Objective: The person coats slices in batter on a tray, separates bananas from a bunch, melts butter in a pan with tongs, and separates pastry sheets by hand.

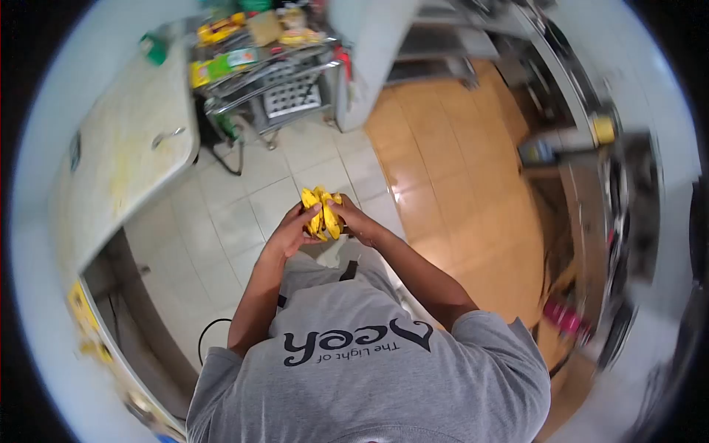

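A small bunch of yellow bananas (322,214) is held in front of my waist, between my two hands. Wrapped round its left side is my left hand (289,232), with the thumb lying over the fruit. From the other side my right hand (354,220) grips the same bunch, its thumb also on top. The fingers beneath the bananas are mostly hidden.
A pale worktop (140,140) with a metal utensil (168,136) on it runs along the left. Ahead, a metal rack (273,70) carries colourful packets. Cluttered shelving (583,192) and a pink object (565,317) are on the right.
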Tool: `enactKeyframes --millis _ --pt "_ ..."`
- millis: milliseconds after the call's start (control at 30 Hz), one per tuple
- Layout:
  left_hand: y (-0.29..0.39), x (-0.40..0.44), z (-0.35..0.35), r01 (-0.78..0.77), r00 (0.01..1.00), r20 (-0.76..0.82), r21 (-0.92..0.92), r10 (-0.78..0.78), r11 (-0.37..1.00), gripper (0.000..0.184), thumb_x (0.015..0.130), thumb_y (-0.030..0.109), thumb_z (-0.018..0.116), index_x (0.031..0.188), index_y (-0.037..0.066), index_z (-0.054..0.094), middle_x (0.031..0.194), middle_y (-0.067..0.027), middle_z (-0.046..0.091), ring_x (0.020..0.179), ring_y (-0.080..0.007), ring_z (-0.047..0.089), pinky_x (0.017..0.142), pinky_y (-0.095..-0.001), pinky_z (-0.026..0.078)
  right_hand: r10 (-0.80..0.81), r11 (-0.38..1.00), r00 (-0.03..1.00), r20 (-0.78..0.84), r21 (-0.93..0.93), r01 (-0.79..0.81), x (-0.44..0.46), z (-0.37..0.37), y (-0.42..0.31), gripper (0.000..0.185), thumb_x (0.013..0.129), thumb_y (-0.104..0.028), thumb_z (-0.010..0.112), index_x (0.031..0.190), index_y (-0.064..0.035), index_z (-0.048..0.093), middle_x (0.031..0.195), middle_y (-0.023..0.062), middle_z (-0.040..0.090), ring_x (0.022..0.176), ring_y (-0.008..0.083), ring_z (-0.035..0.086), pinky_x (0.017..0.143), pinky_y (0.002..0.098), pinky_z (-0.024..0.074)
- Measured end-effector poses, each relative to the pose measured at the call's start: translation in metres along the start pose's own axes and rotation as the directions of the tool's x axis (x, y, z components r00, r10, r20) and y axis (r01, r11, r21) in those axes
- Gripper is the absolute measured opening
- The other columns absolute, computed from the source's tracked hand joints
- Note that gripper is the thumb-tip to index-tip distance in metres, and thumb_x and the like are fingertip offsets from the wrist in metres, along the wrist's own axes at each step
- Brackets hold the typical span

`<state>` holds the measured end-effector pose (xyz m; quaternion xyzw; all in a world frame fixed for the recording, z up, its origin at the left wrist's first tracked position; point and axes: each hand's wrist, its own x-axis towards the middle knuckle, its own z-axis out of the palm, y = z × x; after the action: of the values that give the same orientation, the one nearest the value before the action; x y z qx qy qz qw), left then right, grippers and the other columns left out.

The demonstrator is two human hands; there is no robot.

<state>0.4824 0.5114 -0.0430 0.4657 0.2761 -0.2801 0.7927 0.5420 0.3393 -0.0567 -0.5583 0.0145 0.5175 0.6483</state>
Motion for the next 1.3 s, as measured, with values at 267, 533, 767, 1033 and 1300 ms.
enactKeyframes --millis 267,533,767,1033,1300 --pt "-0.038 -0.026 0.079 -0.394 0.866 -0.412 -0.218 0.282 0.893 0.056 0.086 0.037 0.059 0.131 0.010 0.040 0.118 -0.0078 0.052 0.107 -0.0207 0.052 0.081 -0.0452 0.051 0.209 0.933 0.889 0.407 -0.355 -0.056 0.001 -0.044 -0.046 0.057 0.090 -0.048 0.048 0.130 -0.0134 0.029 0.125 0.0063 0.043 0.115 0.0180 0.047 0.089 0.0367 0.0437" --pt "-0.054 -0.014 0.102 -0.528 0.790 -0.523 -0.312 0.321 0.790 0.053 0.087 0.030 0.059 0.131 0.010 0.038 0.122 -0.0077 0.050 0.111 -0.0218 0.051 0.087 -0.0470 0.048 0.336 0.887 0.789 0.514 -0.455 -0.081 0.021 -0.060 -0.063 0.059 0.088 -0.040 0.057 0.131 -0.0098 0.029 0.122 0.0071 0.045 0.110 0.0181 0.049 0.087 0.0368 0.0472" --pt "-0.069 0.013 0.102 -0.560 0.784 -0.534 -0.388 0.316 0.732 0.054 0.082 0.034 0.065 0.126 0.010 0.043 0.116 -0.0074 0.054 0.106 -0.0217 0.054 0.085 -0.0446 0.047 0.450 0.832 0.761 0.468 -0.529 -0.166 0.032 -0.078 -0.054 0.058 0.087 -0.030 0.061 0.131 -0.0108 0.028 0.123 0.0065 0.043 0.113 0.0176 0.047 0.088 0.0358 0.0461" --pt "-0.072 0.080 0.186 -0.660 0.650 -0.718 -0.371 0.248 0.653 0.064 0.084 0.044 0.060 0.132 0.008 0.038 0.117 -0.0093 0.052 0.101 -0.0175 0.054 0.080 -0.0336 0.048 0.653 0.687 0.574 0.495 -0.707 -0.171 0.049 -0.146 -0.099 0.056 0.088 -0.031 0.059 0.131 -0.0170 0.027 0.125 0.0050 0.042 0.113 0.0188 0.047 0.088 0.0397 0.0455" --pt "-0.139 0.070 0.298 -0.754 0.512 -0.855 -0.399 0.085 0.522 0.061 0.076 0.034 0.070 0.123 0.008 0.043 0.108 -0.0051 0.054 0.094 -0.0149 0.055 0.067 -0.0307 0.051 0.836 0.454 0.301 0.458 -0.887 0.089 -0.011 -0.151 -0.085 0.051 0.087 -0.025 0.061 0.127 -0.0104 0.032 0.118 0.0059 0.047 0.108 0.0163 0.051 0.084 0.0340 0.0486"
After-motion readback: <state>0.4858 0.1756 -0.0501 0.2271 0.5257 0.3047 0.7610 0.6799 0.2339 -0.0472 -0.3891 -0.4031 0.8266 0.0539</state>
